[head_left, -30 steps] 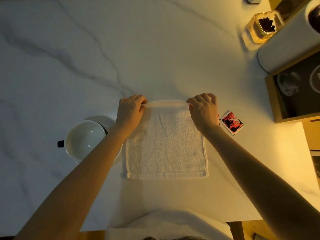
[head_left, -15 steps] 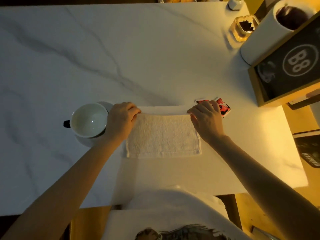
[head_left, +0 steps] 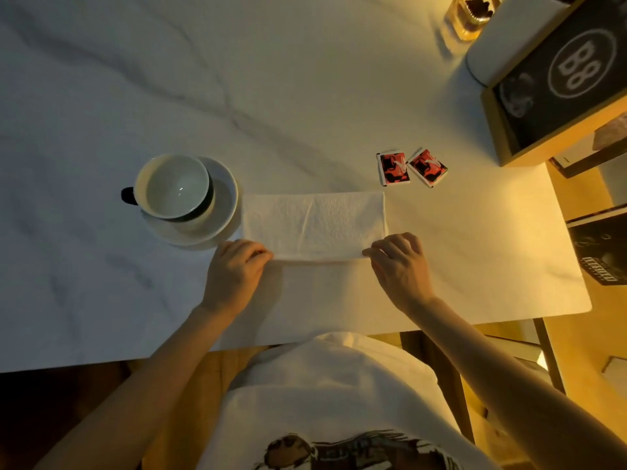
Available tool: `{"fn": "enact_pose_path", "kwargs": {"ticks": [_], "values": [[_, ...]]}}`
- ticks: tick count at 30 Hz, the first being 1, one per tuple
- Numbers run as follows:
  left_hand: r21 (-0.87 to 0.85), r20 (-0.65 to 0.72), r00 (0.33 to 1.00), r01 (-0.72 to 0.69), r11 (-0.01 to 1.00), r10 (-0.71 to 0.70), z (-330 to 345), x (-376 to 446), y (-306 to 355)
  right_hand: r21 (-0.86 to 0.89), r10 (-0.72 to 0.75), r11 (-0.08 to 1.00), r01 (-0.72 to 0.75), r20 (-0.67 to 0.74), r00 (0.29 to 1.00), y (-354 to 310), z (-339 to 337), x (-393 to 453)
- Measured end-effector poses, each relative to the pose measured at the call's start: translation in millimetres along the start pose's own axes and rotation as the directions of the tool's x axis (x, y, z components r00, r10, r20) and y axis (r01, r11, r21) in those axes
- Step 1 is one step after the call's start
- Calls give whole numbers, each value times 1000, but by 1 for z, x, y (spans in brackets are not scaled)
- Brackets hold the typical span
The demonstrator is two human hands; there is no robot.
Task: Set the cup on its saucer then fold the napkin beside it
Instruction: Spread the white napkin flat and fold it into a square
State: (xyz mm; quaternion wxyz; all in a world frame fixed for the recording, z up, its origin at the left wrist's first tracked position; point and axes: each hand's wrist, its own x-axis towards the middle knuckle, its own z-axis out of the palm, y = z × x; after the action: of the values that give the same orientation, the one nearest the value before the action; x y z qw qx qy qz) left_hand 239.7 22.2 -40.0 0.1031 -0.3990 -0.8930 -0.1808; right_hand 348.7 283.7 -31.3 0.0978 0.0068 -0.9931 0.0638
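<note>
A white cup (head_left: pixel 174 186) with a dark handle stands upright on its white saucer (head_left: pixel 224 212) on the marble table. Right beside the saucer lies the white napkin (head_left: pixel 315 225), folded in half into a wide strip. My left hand (head_left: pixel 234 273) pinches the napkin's near left corner. My right hand (head_left: pixel 400 262) pinches its near right corner. Both hands hold the near edge down against the table.
Two red sachets (head_left: pixel 410 167) lie just beyond the napkin's far right corner. A dark framed sign (head_left: pixel 563 83), a paper roll (head_left: pixel 502 39) and a glass jar (head_left: pixel 470 15) stand at the back right. The table's near edge (head_left: pixel 475 325) runs close to my body.
My hands have carried the napkin's far edge toward me and laid it on the near edge, folding it in half. The two sachets are now uncovered. The view shifted.
</note>
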Motion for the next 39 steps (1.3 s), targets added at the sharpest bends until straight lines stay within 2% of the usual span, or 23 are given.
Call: {"fn": "enact_pose_path", "kwargs": {"ticks": [5,13,17,22,27,29,33,36,39], "values": [[49,39,999,35,998,-37,1,-5,8,-20,29,999,-28,48,998,-1,5,-8],[27,-1,999,48,998,-48,-1,4,13,7,4,1000,-4,3,1000,2,3,-7],[85,60,998,21,996,-26,7,-6,10,-19,-3,1000,4,63,998,1,8,-13],[96,136,986,88,991,-101,5,-11,16,-44,55,998,-50,118,991,-4,10,-19],[13,209,949,239,971,-236,5,-10,44,42,153,987,-157,92,984,-23,3,-17],[-3,289,935,218,976,-208,15,-6,59,104,163,978,-179,142,976,-40,7,-10],[29,441,882,170,985,-165,36,-6,80,167,122,968,-190,349,929,-69,18,-6],[75,462,868,167,983,-182,40,-13,78,135,165,961,-240,415,895,-65,25,-16],[87,440,864,230,969,-245,33,-19,66,56,276,944,-325,402,873,-47,27,-28]]}}
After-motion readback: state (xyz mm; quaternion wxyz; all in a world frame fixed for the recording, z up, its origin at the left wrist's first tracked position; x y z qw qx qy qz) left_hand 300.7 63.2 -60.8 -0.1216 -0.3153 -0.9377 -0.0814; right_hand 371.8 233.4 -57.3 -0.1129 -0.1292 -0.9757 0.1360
